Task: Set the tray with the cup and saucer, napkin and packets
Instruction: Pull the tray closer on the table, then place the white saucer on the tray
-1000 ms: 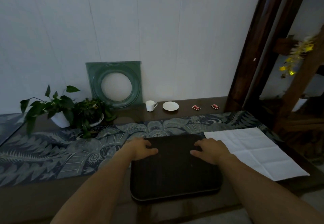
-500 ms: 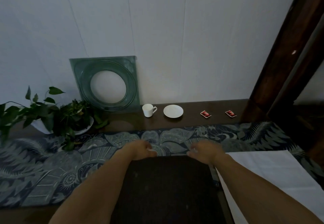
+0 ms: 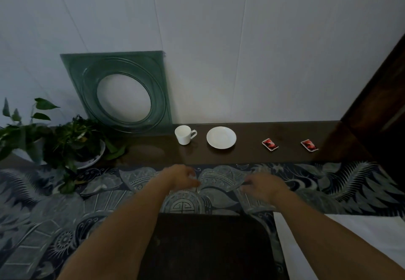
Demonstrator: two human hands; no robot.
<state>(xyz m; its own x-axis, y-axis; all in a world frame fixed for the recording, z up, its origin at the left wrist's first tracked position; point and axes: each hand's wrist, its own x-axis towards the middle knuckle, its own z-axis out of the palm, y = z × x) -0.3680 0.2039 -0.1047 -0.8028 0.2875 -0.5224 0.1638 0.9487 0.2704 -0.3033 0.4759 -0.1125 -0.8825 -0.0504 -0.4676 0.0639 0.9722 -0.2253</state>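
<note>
Both hands hold nothing: the left hand (image 3: pixel 183 176) hovers over the patterned table runner (image 3: pixel 65 209) with fingers loosely curled, and the right hand (image 3: pixel 262 184) hovers beside it, palm down, fingers relaxed and slightly blurred. Neither touches any of the task's things. At the far left, leafy potted plants (image 3: pixel 65 139) stand at the back of the dark wooden table (image 3: pixel 245 155), and a green square panel with a round opening (image 3: pixel 122 92) leans against the white wall (image 3: pixel 219 39) just right of them. Next along the back strip of table comes the white cup (image 3: pixel 184 134), upright, handle pointing right, and just beside it the empty white saucer (image 3: pixel 221 137), apart from the cup. Further right lie two red packets (image 3: pixel 270 144) (image 3: pixel 309 145), flat on the wood and apart from each other. Below the hands, at the lower edge, the dark tray (image 3: pixel 208 247) sits on the runner between the forearms with nothing on it. The white napkin (image 3: pixel 350 236) lies flat just right of the tray, partly under the right forearm.
</note>
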